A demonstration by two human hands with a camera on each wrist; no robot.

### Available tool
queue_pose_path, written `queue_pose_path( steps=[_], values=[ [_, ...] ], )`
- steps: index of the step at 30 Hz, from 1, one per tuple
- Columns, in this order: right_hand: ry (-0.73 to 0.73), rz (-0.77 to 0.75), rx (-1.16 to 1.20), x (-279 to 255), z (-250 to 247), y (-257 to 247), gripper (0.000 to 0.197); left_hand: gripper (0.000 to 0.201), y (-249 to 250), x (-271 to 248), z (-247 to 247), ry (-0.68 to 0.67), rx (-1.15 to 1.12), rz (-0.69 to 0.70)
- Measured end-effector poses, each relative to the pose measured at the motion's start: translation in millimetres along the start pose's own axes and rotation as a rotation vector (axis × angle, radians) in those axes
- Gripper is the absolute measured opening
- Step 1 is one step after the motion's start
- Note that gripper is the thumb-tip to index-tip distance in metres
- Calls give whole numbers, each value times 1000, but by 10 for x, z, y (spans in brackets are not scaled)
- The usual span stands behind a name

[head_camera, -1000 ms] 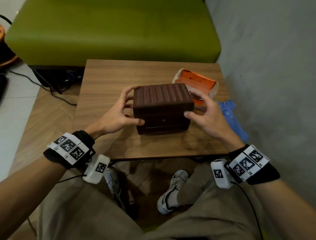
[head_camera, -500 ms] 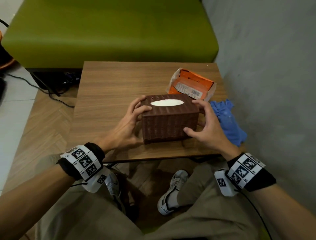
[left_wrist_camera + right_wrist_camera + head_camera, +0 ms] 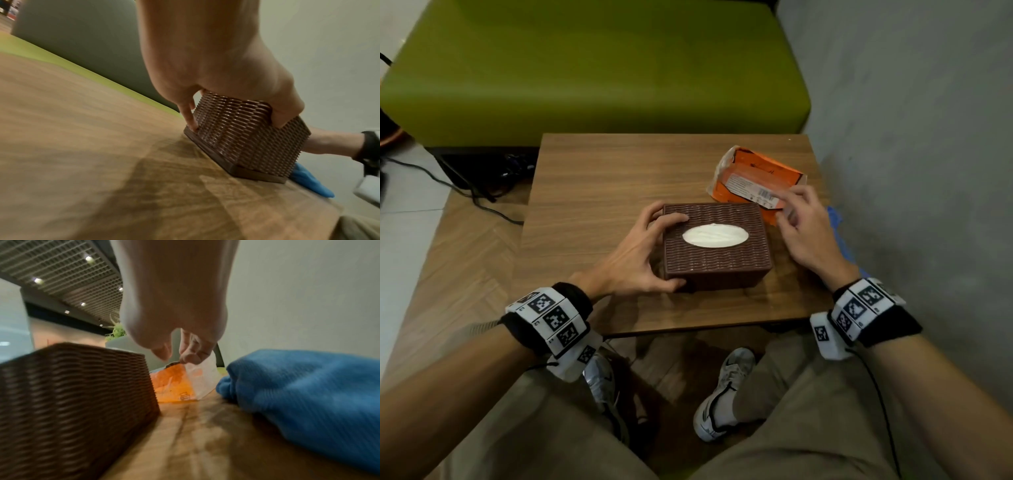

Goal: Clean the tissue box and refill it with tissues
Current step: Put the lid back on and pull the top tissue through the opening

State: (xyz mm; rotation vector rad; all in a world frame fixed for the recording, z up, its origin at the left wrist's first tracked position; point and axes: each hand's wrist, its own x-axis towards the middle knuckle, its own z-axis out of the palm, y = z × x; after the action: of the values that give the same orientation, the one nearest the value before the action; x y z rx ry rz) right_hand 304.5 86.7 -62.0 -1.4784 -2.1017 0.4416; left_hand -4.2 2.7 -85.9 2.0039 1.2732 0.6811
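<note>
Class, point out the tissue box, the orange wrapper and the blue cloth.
tissue box (image 3: pixel 717 263), head view, woven top near the front edge
orange wrapper (image 3: pixel 751 180), head view, its printed label
blue cloth (image 3: pixel 304 386), right wrist view, its folded bulk

There is one brown tissue box (image 3: pixel 717 255), and the left hand (image 3: pixel 635 257) holds its side. One orange wrapper (image 3: pixel 751 180) sits at the fingertips of the right hand (image 3: pixel 806 236). One blue cloth (image 3: pixel 304 395) lies just past that hand. Two hands, two shoes (image 3: pixel 724 394), one wooden table (image 3: pixel 602 192), one green sofa (image 3: pixel 592 65).
</note>
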Motion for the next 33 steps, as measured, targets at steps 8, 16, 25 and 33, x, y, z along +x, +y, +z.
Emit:
queue_pose_path(
  steps=[8,16,25,33],
  values=[
    [-126,-154,-142,218,260,203,26,108,24,176,74,-22,1,-46],
    [-23,-72,-252,313,261,455,37,108,74,308,163,-36,-24,-35],
    [73,-50,-300,256,-24,242,41,111,93,370,210,-5,-46,-5],
    [-295,-349,56,168,-379,-488,16,113,138,405,240,21,-67,13]
  ],
)
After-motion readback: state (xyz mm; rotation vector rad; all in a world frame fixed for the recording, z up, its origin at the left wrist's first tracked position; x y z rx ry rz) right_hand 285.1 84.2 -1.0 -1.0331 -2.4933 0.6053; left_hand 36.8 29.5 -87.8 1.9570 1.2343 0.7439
